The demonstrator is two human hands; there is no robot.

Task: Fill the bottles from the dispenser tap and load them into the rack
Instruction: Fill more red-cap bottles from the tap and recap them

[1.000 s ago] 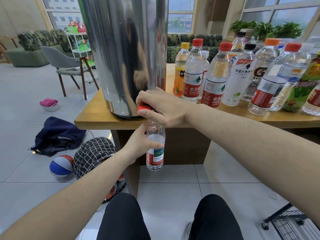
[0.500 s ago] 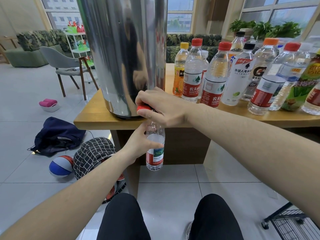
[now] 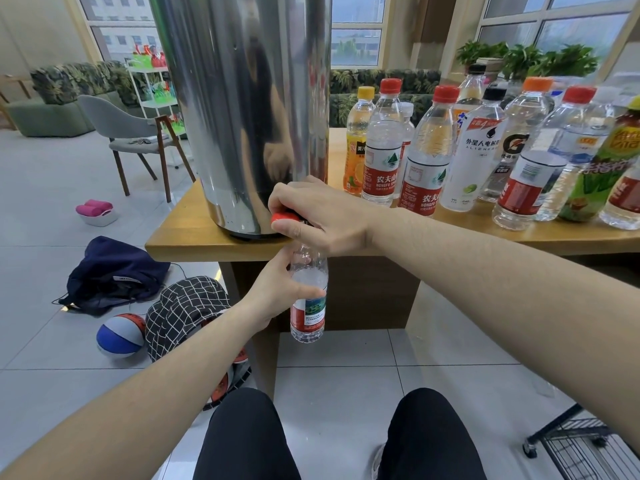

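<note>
Head view: left grip (image 3: 273,292) wrapped round clear bottle (image 3: 308,299), held upright under desk (image 3: 194,242) edge. Right grip (image 3: 318,216) just above, pinching red tap lever (image 3: 285,217) of steel dispenser (image 3: 242,109). Capped bottles (image 3: 426,157) farther right.

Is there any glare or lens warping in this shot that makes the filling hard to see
Head view: soft daylight, no harsh glare; the steel dispenser mirrors the room and right hand. Wide-angle bending curves the table edge and window frames. The bottle in the left hand is sharp; its mouth is hidden.
</note>
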